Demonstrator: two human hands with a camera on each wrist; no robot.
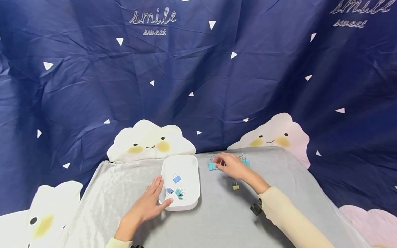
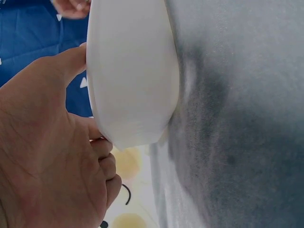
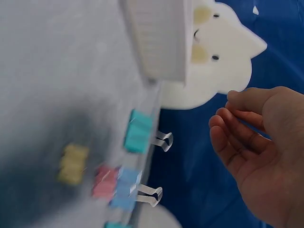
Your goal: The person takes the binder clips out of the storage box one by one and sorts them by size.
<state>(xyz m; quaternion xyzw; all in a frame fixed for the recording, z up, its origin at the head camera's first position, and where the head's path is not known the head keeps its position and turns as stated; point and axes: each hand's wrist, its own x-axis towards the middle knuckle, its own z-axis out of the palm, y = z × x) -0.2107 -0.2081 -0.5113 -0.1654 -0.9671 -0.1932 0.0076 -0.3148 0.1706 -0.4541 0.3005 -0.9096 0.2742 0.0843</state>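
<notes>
My left hand (image 1: pixel 148 203) rests against the left side and near corner of a white tray (image 1: pixel 194 165), fingers extended and thumb at the rim. In the tray lie a light blue binder clip (image 1: pixel 176 178), a darker blue one (image 1: pixel 169 190) and teal clips (image 1: pixel 179 193). My right hand (image 1: pixel 233 166) hovers over the row of clips at the back, fingers loosely bent. The right wrist view shows nothing between its fingertips. Nearest it are a teal binder clip (image 3: pixel 138 131), a blue clip (image 3: pixel 125 187) and a pink clip (image 3: pixel 105 182).
A yellow binder clip (image 1: pixel 236 187) lies in front of the row, and another teal clip (image 1: pixel 246 163) stands at the row's right end. Grey cloth (image 1: pixel 217 220) covers the table. Behind its far edge hangs a navy curtain (image 1: pixel 186 69) with cloud prints.
</notes>
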